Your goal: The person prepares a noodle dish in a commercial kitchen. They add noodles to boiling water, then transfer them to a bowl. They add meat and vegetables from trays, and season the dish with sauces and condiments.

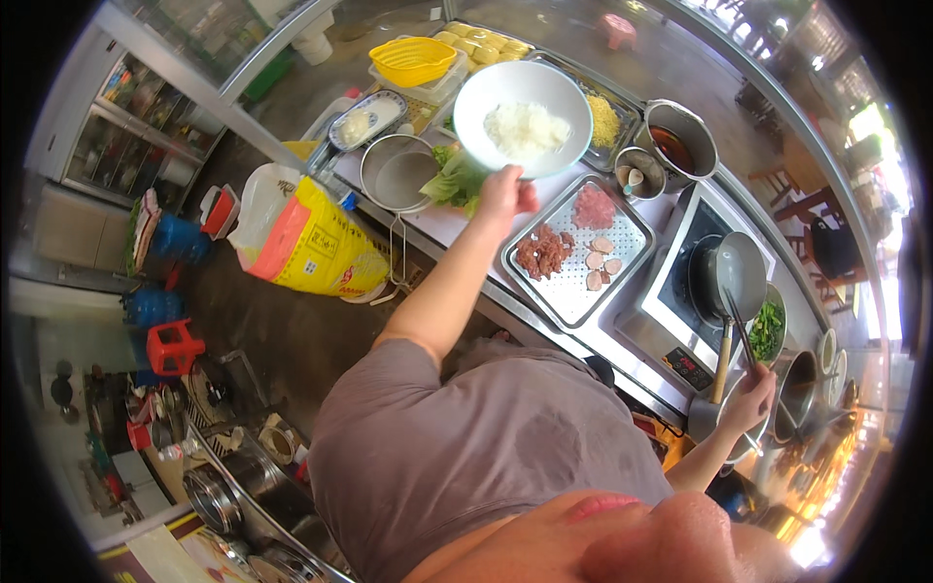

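My left hand (506,193) grips the near rim of a large white bowl (474,95). A heap of white rice noodles (528,130) lies inside the bowl, which is held over the counter. Leafy lettuce (459,178) is beside that hand, partly hidden by the bowl. On the right, my right hand (751,401) holds dark chopsticks (742,331), their tips reaching the rim of a grey saucepan (740,266) with a wooden handle. The pan is on an induction cooker (670,291). Between my hands, a perforated metal tray (565,295) carries minced meat, dark meat pieces and sausage slices.
A round strainer (397,171) and a yellow basket (412,62) stand at the counter's left end. A pot of dark liquid (674,146) sits behind the cooker. Chopped greens (767,331) fill a bowl at right. A yellow sack (321,240) stands on the floor.
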A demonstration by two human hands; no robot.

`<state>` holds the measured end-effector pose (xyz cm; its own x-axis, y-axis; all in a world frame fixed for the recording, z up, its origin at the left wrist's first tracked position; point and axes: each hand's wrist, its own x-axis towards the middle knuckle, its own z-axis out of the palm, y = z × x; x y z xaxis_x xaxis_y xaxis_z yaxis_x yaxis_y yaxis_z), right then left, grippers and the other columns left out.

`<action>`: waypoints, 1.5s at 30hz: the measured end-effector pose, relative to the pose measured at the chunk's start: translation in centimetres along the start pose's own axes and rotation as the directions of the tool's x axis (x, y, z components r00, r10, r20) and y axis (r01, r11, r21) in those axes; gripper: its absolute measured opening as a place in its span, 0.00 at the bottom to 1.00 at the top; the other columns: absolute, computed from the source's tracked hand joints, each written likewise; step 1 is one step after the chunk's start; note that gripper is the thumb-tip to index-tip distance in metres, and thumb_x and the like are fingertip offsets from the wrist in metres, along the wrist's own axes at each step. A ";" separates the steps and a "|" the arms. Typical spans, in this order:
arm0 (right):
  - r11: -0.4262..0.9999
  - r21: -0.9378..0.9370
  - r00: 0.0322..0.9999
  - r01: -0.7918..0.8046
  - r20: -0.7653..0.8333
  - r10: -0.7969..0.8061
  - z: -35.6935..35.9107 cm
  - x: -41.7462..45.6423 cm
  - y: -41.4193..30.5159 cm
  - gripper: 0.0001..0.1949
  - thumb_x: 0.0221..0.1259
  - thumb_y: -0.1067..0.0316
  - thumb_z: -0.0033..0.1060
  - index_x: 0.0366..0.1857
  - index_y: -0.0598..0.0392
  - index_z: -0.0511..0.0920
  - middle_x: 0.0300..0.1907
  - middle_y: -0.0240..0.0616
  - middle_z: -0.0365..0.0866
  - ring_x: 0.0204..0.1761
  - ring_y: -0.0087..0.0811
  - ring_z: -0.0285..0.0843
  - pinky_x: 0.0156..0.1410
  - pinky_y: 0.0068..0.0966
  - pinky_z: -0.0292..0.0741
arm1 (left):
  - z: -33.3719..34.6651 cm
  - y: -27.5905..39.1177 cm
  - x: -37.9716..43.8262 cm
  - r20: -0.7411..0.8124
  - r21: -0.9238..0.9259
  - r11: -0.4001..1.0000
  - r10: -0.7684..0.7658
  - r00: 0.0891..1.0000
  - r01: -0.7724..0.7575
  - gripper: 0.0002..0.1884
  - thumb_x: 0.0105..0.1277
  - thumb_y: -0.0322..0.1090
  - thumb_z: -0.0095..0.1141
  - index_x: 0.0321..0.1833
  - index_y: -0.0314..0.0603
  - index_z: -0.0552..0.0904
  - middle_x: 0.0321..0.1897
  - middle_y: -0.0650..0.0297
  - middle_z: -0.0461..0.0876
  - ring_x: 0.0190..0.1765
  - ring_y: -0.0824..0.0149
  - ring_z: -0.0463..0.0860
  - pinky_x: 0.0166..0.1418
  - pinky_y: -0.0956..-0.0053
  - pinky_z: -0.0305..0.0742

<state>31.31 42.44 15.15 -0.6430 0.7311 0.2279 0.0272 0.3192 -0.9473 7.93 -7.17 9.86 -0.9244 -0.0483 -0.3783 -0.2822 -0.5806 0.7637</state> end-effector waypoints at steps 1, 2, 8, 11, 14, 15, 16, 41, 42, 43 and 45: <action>0.999 0.039 0.998 -0.017 -0.059 0.019 0.3 -0.8 -0.5 0.20 0.78 0.54 0.44 0.45 0.62 0.82 0.35 0.31 0.82 0.35 0.19 0.75 0.42 0.15 0.69 | 1.2 -1.1 2.9 -0.021 -0.041 0.999 -0.017 1.000 0.016 0.13 0.69 0.40 0.48 0.34 0.36 0.76 0.19 0.61 0.77 0.19 0.65 0.76 0.24 0.69 0.76; 0.999 -0.002 0.994 0.041 -0.103 -0.041 1.1 -2.0 -1.6 0.22 0.78 0.52 0.42 0.46 0.62 0.82 0.37 0.32 0.82 0.35 0.21 0.75 0.43 0.18 0.71 | 2.7 -2.1 5.5 -0.059 -0.112 0.994 -0.025 0.998 0.018 0.13 0.69 0.40 0.47 0.34 0.36 0.75 0.19 0.61 0.76 0.18 0.65 0.75 0.24 0.68 0.76; 0.993 -0.100 0.993 0.064 -0.092 -0.073 0.0 -7.0 -2.5 0.25 0.79 0.47 0.39 0.49 0.62 0.79 0.39 0.37 0.83 0.36 0.26 0.79 0.47 0.23 0.76 | 7.5 -7.9 17.7 -0.135 -0.276 0.960 -0.092 0.987 0.051 0.17 0.70 0.42 0.43 0.25 0.38 0.72 0.15 0.61 0.73 0.16 0.63 0.74 0.22 0.67 0.75; 0.999 -0.021 0.987 0.047 -0.152 -0.050 -1.1 -9.2 -3.8 0.26 0.78 0.46 0.39 0.50 0.62 0.78 0.42 0.43 0.84 0.41 0.32 0.82 0.50 0.26 0.79 | 7.8 -9.1 21.9 -0.198 -0.229 0.973 -0.085 0.976 0.038 0.19 0.71 0.43 0.41 0.24 0.37 0.72 0.14 0.59 0.74 0.14 0.62 0.73 0.19 0.67 0.72; 0.993 0.119 0.974 -0.014 -0.225 0.040 -3.0 -10.3 -4.0 0.27 0.77 0.43 0.42 0.51 0.62 0.76 0.45 0.46 0.84 0.44 0.35 0.84 0.53 0.30 0.81 | 7.2 -9.6 25.4 -0.232 -0.180 0.983 -0.075 0.970 0.033 0.20 0.72 0.43 0.40 0.25 0.35 0.71 0.14 0.58 0.73 0.13 0.63 0.72 0.17 0.69 0.72; 0.985 0.172 0.976 0.002 -0.215 0.036 -3.5 -10.6 -3.9 0.26 0.76 0.43 0.43 0.52 0.62 0.76 0.46 0.47 0.84 0.46 0.36 0.84 0.54 0.31 0.81 | 7.3 -9.6 26.1 -0.241 -0.151 0.988 -0.073 0.968 0.036 0.20 0.72 0.43 0.40 0.25 0.35 0.71 0.14 0.58 0.73 0.13 0.63 0.72 0.17 0.69 0.72; 0.983 0.185 0.974 0.020 -0.225 0.022 -3.4 -10.4 -4.0 0.26 0.76 0.44 0.43 0.53 0.62 0.75 0.47 0.48 0.83 0.47 0.37 0.84 0.54 0.31 0.81 | 6.8 -9.4 27.1 -0.264 -0.135 0.990 -0.071 0.962 0.036 0.21 0.72 0.43 0.40 0.25 0.35 0.71 0.15 0.58 0.74 0.14 0.63 0.73 0.19 0.69 0.73; 0.977 0.195 0.704 0.091 0.681 -0.202 12.0 -6.6 -3.0 0.22 0.80 0.54 0.39 0.42 0.64 0.79 0.36 0.38 0.80 0.40 0.25 0.76 0.49 0.22 0.72 | -8.7 -18.0 -10.0 -0.127 0.077 0.860 -0.493 0.861 0.504 0.16 0.72 0.41 0.50 0.54 0.38 0.74 0.49 0.55 0.79 0.46 0.60 0.81 0.51 0.64 0.80; 0.963 0.235 0.703 0.130 0.663 -0.257 11.9 -6.2 -3.5 0.18 0.79 0.59 0.42 0.41 0.64 0.80 0.35 0.37 0.79 0.38 0.25 0.76 0.47 0.22 0.72 | -9.0 -19.2 -9.4 -0.019 -0.013 0.846 -0.533 0.846 0.533 0.17 0.71 0.40 0.50 0.55 0.37 0.74 0.54 0.52 0.76 0.55 0.55 0.78 0.61 0.57 0.77; 0.947 0.277 0.696 0.163 0.648 -0.309 12.0 -6.0 -3.8 0.15 0.77 0.64 0.45 0.40 0.63 0.81 0.34 0.36 0.79 0.37 0.24 0.76 0.45 0.21 0.73 | -8.7 -20.2 -9.0 -0.006 -0.053 0.852 -0.522 0.853 0.521 0.17 0.70 0.40 0.51 0.56 0.36 0.74 0.53 0.54 0.77 0.58 0.54 0.76 0.65 0.55 0.73; 0.901 0.269 0.724 0.340 0.537 -0.434 10.6 -4.3 -3.5 0.16 0.78 0.63 0.44 0.39 0.63 0.81 0.36 0.36 0.80 0.37 0.24 0.76 0.46 0.20 0.73 | -7.9 -21.5 -7.7 -0.122 -0.074 0.848 -0.530 0.839 0.524 0.17 0.70 0.39 0.53 0.56 0.36 0.74 0.54 0.55 0.76 0.61 0.53 0.74 0.67 0.55 0.72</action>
<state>25.85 31.76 15.12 -0.8881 0.0667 0.4547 -0.4003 0.3740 -0.8366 23.12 -0.70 -7.78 -0.5951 0.1674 -0.7860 -0.7053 -0.5776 0.4109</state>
